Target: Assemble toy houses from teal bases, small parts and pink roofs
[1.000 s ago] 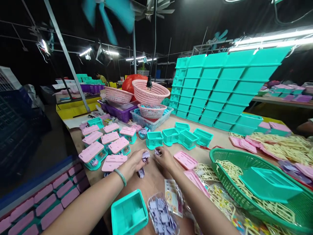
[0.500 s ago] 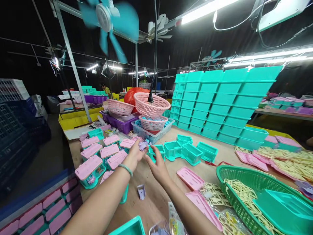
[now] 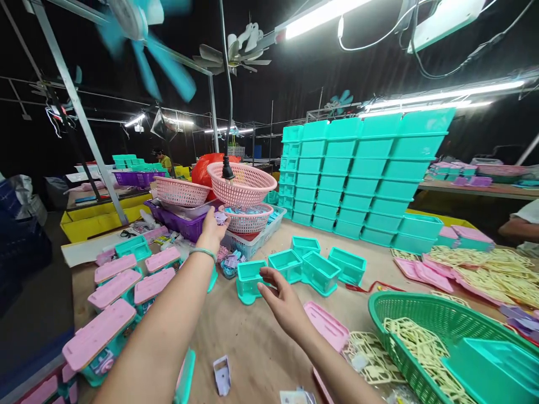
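My left hand [image 3: 211,229], with a green bangle at its wrist, is stretched forward beside the stacked pink baskets. Its fingers are closed on a small lavender plastic piece [image 3: 220,217]. Lower and to the right, my right hand [image 3: 283,300] holds nothing, its fingers apart and slightly curled. It is nearest to an open teal plastic box [image 3: 249,279], one of several grouped on the table. Below my left hand sits a small container of lavender and blue parts [image 3: 232,262]. Another lavender piece [image 3: 222,375] lies alone on the brown tabletop [image 3: 248,336].
Several teal boxes with pink lids [image 3: 101,331] stand at the left. A tall stack of teal bins [image 3: 349,174] rises behind. At the right are a green basket [image 3: 379,314] and pale yellow pieces [image 3: 497,275]. A black cable [image 3: 229,112] hangs over the pink basket [image 3: 242,193].
My hands have come apart. The left has moved forward and away with the lavender piece, while the right stays over the table near the teal boxes. The view has shifted right.
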